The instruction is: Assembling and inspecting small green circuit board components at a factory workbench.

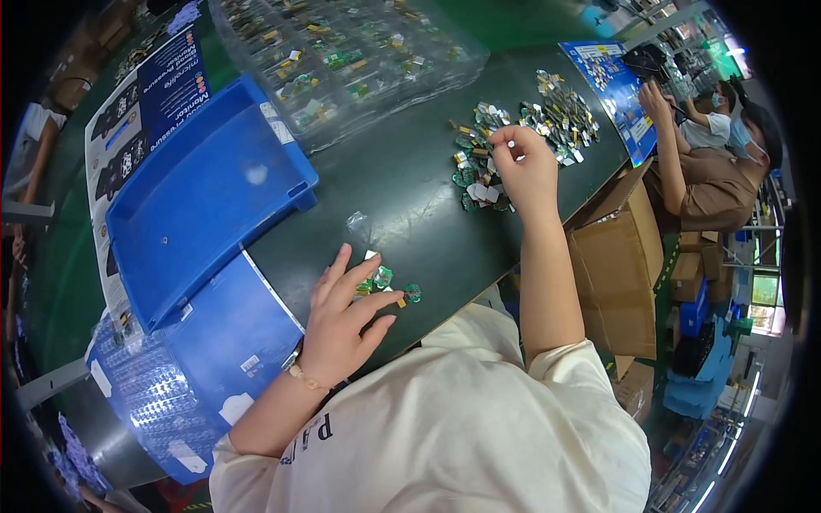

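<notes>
My left hand [344, 312] rests on the dark green table with its fingers spread. Its fingertips touch or hover over a few small green circuit boards [383, 276] with white and yellow parts; another small board [412, 293] lies by the index finger. Above the left edge of a large heap of similar boards [560, 120], my right hand [528, 167] is closed in a pinch, thumb against index finger. Whatever the pinch holds is too small or hidden to make out. White and green pieces [484, 193] lie just below that hand.
A blue plastic tray [205, 192] stands at the left on printed cardboard sheets [235, 316]. Behind it sits a clear compartment tray [351, 64] full of boards. An open cardboard box [616, 265] is beside the table's right edge. A co-worker [714, 184] sits at the far right.
</notes>
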A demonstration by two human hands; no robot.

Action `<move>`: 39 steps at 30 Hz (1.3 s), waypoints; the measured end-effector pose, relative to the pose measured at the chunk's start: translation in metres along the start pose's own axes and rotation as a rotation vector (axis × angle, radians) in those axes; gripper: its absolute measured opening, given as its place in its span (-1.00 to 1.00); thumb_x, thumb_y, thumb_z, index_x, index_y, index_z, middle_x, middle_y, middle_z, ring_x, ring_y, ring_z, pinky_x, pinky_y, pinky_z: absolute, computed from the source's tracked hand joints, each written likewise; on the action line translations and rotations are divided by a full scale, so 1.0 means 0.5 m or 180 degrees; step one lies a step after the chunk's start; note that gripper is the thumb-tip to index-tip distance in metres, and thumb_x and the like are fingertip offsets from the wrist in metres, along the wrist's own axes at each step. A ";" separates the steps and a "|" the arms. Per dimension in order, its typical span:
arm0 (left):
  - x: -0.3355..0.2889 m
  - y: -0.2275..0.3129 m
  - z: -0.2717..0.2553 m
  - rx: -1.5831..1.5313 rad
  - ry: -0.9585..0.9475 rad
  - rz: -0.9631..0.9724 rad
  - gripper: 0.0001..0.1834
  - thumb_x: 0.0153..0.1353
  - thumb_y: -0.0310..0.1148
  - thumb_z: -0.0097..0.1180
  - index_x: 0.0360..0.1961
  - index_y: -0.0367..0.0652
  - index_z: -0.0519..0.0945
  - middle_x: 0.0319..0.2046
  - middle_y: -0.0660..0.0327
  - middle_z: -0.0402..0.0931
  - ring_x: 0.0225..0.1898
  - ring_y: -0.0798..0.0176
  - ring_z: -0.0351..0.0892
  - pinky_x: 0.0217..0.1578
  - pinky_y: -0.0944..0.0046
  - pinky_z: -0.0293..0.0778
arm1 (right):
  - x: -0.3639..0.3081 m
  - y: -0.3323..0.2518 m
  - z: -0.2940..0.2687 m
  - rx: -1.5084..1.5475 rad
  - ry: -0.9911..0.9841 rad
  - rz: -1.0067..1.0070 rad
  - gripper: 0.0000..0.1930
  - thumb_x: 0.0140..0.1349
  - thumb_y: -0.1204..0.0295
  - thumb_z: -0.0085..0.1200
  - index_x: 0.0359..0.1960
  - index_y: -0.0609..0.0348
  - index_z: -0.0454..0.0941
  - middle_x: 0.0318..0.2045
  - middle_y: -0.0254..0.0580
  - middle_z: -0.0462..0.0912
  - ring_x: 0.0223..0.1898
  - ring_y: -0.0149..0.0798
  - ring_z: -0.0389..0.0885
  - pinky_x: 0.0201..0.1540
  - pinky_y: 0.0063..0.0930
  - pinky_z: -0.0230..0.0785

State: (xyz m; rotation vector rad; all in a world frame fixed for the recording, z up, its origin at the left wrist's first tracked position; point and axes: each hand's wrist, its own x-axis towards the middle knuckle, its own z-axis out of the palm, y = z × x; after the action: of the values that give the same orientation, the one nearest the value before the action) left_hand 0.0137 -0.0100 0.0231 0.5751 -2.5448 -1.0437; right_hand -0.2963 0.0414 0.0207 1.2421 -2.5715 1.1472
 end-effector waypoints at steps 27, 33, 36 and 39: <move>-0.007 -0.013 0.004 -0.1358 0.0562 -0.0493 -0.74 0.15 -0.54 0.04 -0.12 -0.19 0.58 -0.36 0.15 0.59 -0.32 0.16 0.57 -0.24 0.30 0.46 | -0.159 -0.213 0.027 0.1644 -0.1479 -0.0898 -0.83 -0.10 0.50 0.33 -0.43 0.16 0.61 -0.57 -0.33 0.55 -0.60 -0.45 0.48 -0.55 -0.59 0.30; -0.022 -0.026 0.004 -0.2386 0.0747 -0.1483 -0.86 0.25 -0.48 0.00 -0.32 -0.30 0.59 -0.39 0.16 0.60 -0.38 0.35 0.56 -0.33 0.40 0.45 | -0.182 -0.229 0.059 0.1442 -0.1359 -0.1483 -0.82 -0.16 0.38 0.35 -0.49 0.08 0.64 -0.60 -0.31 0.54 -0.60 -0.32 0.48 -0.55 -0.52 0.30; -0.026 -0.038 0.003 -0.3092 0.0761 -0.1824 -0.84 0.27 -0.49 -0.02 -0.42 -0.33 0.54 -0.39 0.18 0.59 -0.39 0.40 0.54 -0.34 0.47 0.45 | -0.189 -0.235 0.063 0.1354 -0.1017 -0.1858 -0.81 -0.18 0.35 0.35 -0.48 0.05 0.65 -0.62 -0.32 0.53 -0.58 -0.28 0.49 -0.53 -0.49 0.31; -0.031 -0.046 0.009 -0.4128 0.0829 -0.1639 -0.90 0.26 -0.50 0.01 -0.33 -0.31 0.54 -0.39 0.18 0.58 -0.39 0.40 0.53 -0.34 0.46 0.46 | -0.196 -0.233 0.066 0.1764 -0.1256 -0.1591 -0.82 -0.16 0.39 0.34 -0.46 0.07 0.65 -0.65 -0.34 0.51 -0.58 -0.29 0.49 -0.51 -0.48 0.31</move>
State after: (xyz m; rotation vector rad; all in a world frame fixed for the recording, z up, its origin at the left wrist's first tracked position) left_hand 0.0304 -0.0149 0.0015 0.8369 -1.0589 -2.2271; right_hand -0.1410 0.0373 0.0321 2.2630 -1.9829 1.6680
